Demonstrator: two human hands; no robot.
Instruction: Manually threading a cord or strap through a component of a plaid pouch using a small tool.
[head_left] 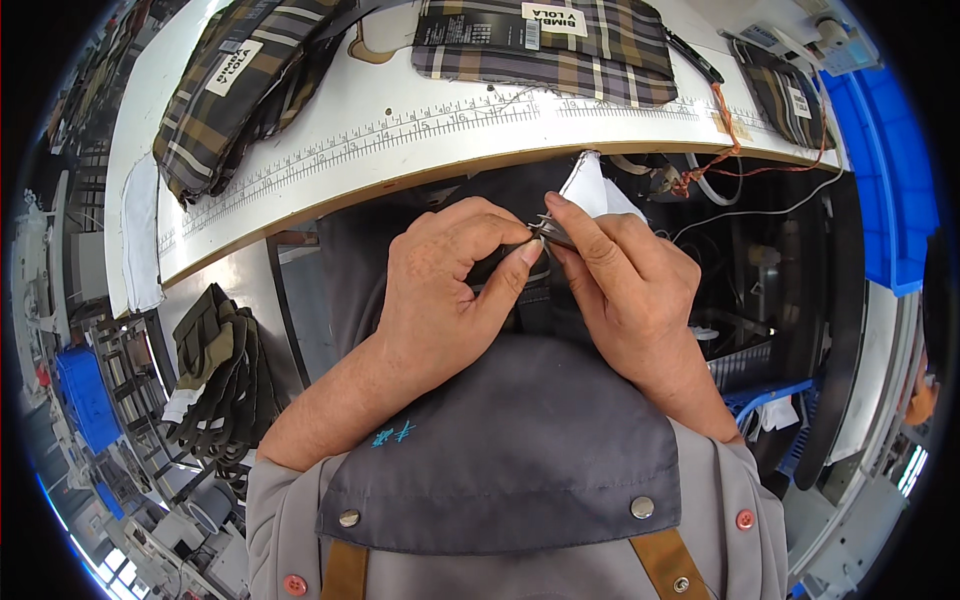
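Job in hand looks mid-way, tho it's a guess: L hand (440,272) has thumb + index pinched tog. on a small thin dark piece (537,229), & R hand (635,285) is clamped on a narrow grey metal-looking piece (557,234), both just off the white ruler-marked table (440,140)'s near edge, in front of the chest. Brown-black-white plaid cloth pieces (620,55) on top have white labels but raw edges, so prob. unfinished. Dark piece looks stiff-ish, mat'l unclear, mostly hidden by fingers.
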